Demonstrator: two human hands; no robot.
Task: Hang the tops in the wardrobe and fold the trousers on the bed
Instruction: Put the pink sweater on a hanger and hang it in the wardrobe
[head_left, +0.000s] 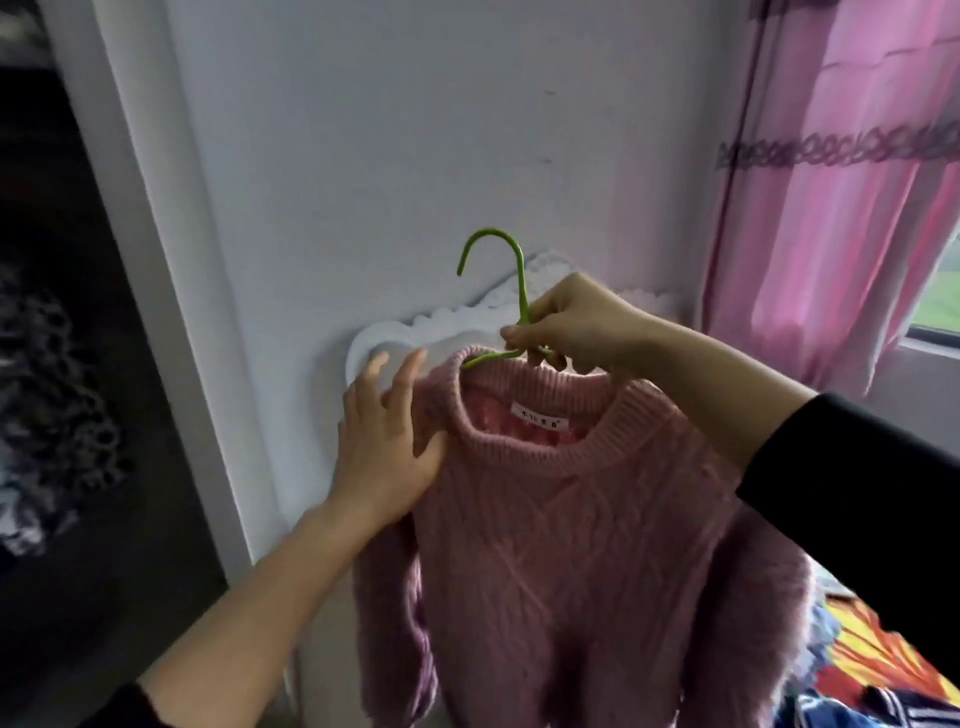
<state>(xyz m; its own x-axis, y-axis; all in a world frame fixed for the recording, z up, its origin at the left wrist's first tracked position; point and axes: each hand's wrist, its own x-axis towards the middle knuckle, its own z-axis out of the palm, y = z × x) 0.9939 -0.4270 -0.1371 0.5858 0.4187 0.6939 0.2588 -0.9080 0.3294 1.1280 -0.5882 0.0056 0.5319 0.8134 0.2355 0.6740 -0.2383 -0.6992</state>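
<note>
Right grip (566, 327) pinches green hanger (519, 270); left grip (384, 441), fingers straight, touches pink sweater (571, 545).

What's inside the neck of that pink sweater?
A green hanger, gripped by the right hand, runs into the pink sweater at the collar; a white label shows on the inner back. The hanger's arms are covered by the knit.

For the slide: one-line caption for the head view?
The right hand grips a green hanger carrying a pink knit sweater; the left hand touches its shoulder.
</note>
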